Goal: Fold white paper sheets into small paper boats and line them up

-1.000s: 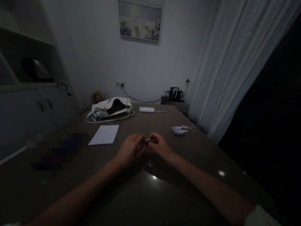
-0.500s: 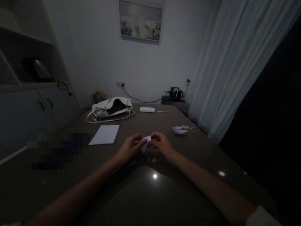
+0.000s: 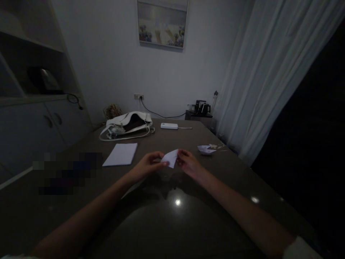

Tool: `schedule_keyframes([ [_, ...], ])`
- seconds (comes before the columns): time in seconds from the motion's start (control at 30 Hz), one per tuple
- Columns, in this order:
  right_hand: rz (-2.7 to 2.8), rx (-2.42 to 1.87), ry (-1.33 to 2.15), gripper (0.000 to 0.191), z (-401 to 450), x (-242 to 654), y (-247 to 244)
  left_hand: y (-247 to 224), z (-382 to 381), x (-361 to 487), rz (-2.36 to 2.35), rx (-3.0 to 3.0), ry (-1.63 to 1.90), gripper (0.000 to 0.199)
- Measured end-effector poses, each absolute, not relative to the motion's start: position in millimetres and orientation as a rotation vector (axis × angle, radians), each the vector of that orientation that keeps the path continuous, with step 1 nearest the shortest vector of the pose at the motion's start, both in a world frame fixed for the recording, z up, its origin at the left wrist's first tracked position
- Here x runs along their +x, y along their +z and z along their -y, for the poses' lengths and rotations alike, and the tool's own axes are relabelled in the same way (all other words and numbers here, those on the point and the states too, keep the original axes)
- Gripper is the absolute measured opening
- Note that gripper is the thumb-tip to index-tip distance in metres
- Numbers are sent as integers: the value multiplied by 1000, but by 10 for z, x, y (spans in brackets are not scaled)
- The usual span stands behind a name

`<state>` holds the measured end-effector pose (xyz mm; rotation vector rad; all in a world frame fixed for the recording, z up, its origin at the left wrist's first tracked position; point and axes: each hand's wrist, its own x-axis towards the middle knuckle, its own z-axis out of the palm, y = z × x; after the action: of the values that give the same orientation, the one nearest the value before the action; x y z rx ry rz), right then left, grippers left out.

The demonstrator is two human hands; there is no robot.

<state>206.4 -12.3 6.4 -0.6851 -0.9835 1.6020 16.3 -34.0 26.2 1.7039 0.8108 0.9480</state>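
Observation:
A small folded piece of white paper is held up between my two hands, above the dark table. My left hand pinches its left side, thumb in front and fingers behind. At its right edge, my right hand grips the paper with closed fingertips. A folded paper boat sits on the table to the right of my hands. Left of them lies a stack of white paper sheets.
A white handbag with looped straps lies at the back left. Beyond my hands is a white power bank with a short cable. Small pale scraps lie beside the boat. A blurred-out patch covers the table's left side.
The paper has been turned and now shows a broader, flatter face toward me. My hands have spread slightly apart around it; the other things stay put.

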Motion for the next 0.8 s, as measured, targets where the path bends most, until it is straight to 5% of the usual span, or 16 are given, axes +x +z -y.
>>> schedule_keyframes([
  [0.3, 773, -565, 1913, 13, 143, 2069, 113, 250, 325, 153, -523, 1564, 1020, 45],
  [0.47, 968, -579, 1991, 24, 177, 2085, 93, 248, 317, 183, -575, 1473, 1121, 24],
  [0.8, 1299, -673, 1776, 35, 217, 2051, 54, 251, 302, 193, -518, 1284, 1169, 21],
])
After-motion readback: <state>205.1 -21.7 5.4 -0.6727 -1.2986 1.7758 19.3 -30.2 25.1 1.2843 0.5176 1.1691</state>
